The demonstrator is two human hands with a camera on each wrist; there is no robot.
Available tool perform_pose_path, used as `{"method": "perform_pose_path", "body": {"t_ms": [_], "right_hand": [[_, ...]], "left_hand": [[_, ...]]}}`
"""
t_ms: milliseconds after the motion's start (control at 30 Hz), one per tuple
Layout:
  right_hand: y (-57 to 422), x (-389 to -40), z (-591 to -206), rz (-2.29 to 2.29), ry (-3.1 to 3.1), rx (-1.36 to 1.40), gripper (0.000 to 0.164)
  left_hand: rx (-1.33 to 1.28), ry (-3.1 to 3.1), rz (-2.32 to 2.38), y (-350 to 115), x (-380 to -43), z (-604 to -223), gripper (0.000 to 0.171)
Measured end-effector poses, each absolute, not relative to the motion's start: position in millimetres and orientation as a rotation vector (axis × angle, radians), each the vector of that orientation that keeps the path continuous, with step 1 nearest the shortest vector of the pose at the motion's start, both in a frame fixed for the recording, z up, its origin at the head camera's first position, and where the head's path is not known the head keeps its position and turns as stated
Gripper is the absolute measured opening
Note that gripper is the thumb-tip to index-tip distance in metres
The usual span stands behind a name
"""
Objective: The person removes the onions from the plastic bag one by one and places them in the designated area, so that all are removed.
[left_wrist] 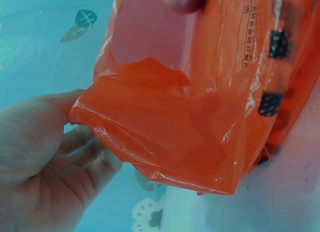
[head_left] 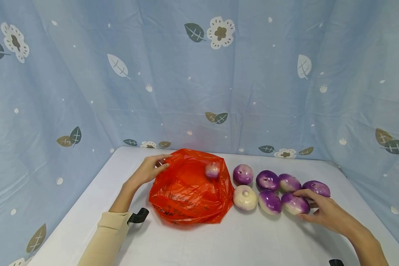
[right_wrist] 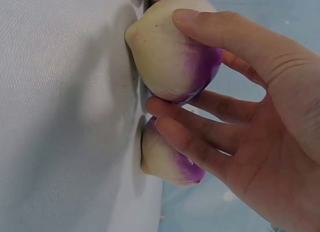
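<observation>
My left hand (head_left: pixel 147 170) pinches the rim of a red plastic bag (head_left: pixel 183 195) at its left side; the left wrist view shows the bag's edge (left_wrist: pixel 145 112) between thumb and fingers. Inside the bag, toward its right, lies one purple-and-white turnip (head_left: pixel 212 170). At the right, my right hand (head_left: pixel 326 212) grips the front-row turnip (head_left: pixel 294 204) on the end. In the right wrist view, the thumb lies across this turnip's pale side (right_wrist: pixel 160 49) and the fingers curl behind and below it. Its pointed tip is close to the table.
Several more turnips stand in two rows right of the bag, among them a mostly white one (head_left: pixel 245 197) beside the bag and a purple one (head_left: pixel 316 188) at the back right. A white table (head_left: pixel 219 244) meets a blue patterned curtain (head_left: pixel 173 74) behind and at both sides.
</observation>
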State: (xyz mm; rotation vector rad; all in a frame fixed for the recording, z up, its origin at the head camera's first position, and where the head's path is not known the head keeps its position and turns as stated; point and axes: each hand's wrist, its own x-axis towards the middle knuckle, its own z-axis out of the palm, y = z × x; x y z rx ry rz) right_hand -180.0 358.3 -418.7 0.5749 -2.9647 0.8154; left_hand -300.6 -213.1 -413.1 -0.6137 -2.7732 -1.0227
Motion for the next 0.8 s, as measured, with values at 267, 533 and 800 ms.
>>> {"method": "perform_pose_path", "body": {"t_ms": [267,533,800], "right_hand": [[357.1,-181.4,-416.8,0.783,-2.958,0.578,0.061],[358.5,-182.4,-416.9,0.805,-2.980,0.572,0.061],[361.4,-178.3,-414.8,0.757,-2.995,0.498,0.062]], "left_hand": [[-0.601,-2.771,-1.020,-214.5,-298.0,-411.9,0.038],[-0.606,-2.762,-1.020,-215.0,-297.1,-411.3,0.038],[-0.614,-2.775,-1.036,-213.9,-298.4,-411.2,0.038]]}}
